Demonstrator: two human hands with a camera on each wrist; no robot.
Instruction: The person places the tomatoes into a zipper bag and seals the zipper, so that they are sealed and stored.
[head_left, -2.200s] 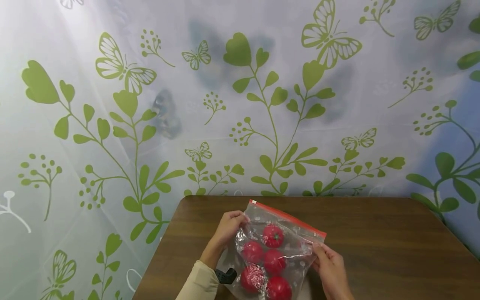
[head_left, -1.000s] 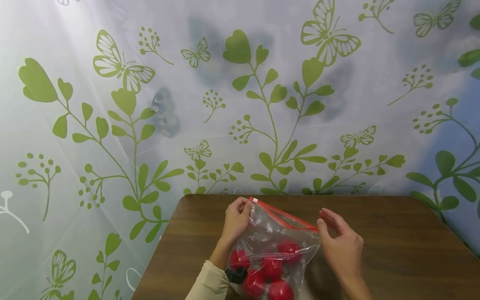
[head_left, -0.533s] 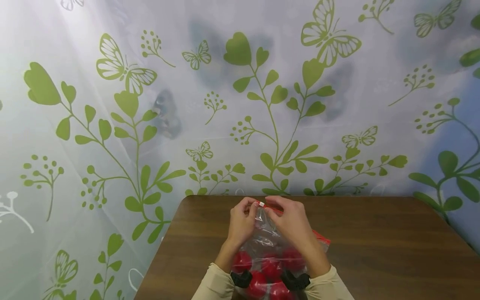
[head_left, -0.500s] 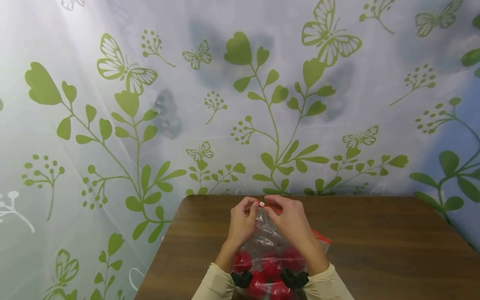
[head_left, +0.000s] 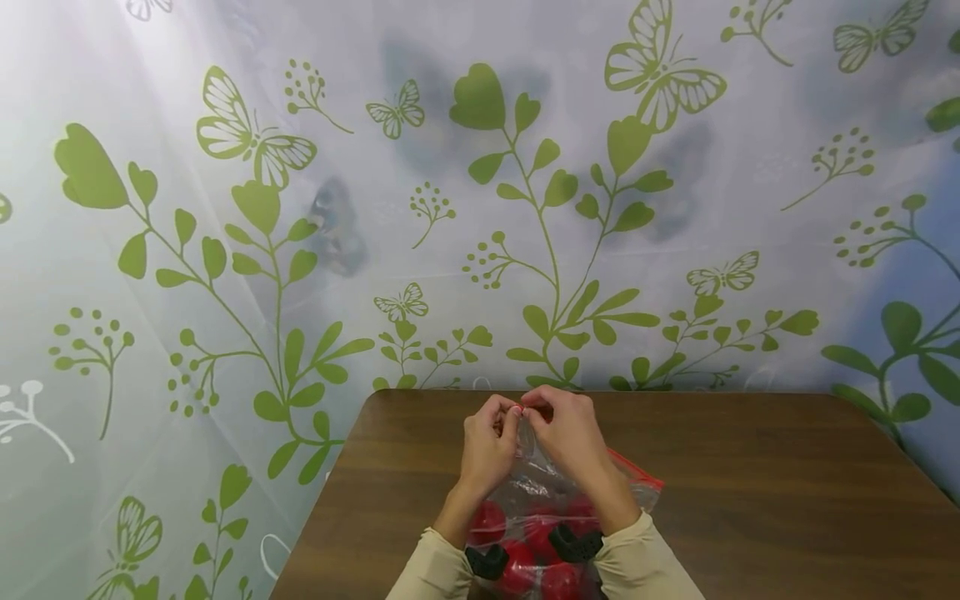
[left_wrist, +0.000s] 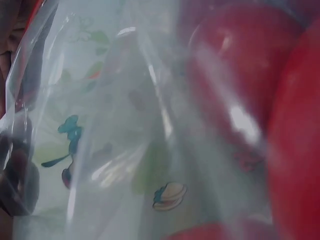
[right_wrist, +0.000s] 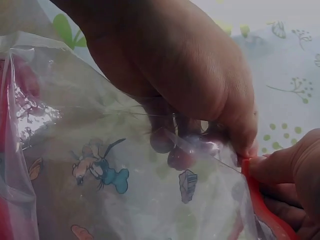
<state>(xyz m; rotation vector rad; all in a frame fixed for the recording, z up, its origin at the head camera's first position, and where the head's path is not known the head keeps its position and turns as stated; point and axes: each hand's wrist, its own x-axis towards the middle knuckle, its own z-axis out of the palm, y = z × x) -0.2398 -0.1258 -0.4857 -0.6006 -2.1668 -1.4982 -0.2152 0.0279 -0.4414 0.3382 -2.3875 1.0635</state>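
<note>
A clear zip bag with a red zip strip hangs in front of me over the table. Several round red tomatoes lie in its lower part. At the bag's upper left corner my left hand pinches the end of the red strip. My right hand meets it there, thumb and forefinger pinched on the same corner. Fingers cover the white slider. In the right wrist view both hands' fingertips close on the red strip. Tomatoes behind printed plastic fill much of the left wrist view.
Beneath the bag is a dark brown wooden table. Behind it hangs a pale curtain printed with green leaves and butterflies. Black wrist straps on both arms sit in front of the bag.
My right hand has left the bag's right side and crossed to the upper left corner beside my left hand. The white slider, visible half a second ago, is now covered by fingers.
</note>
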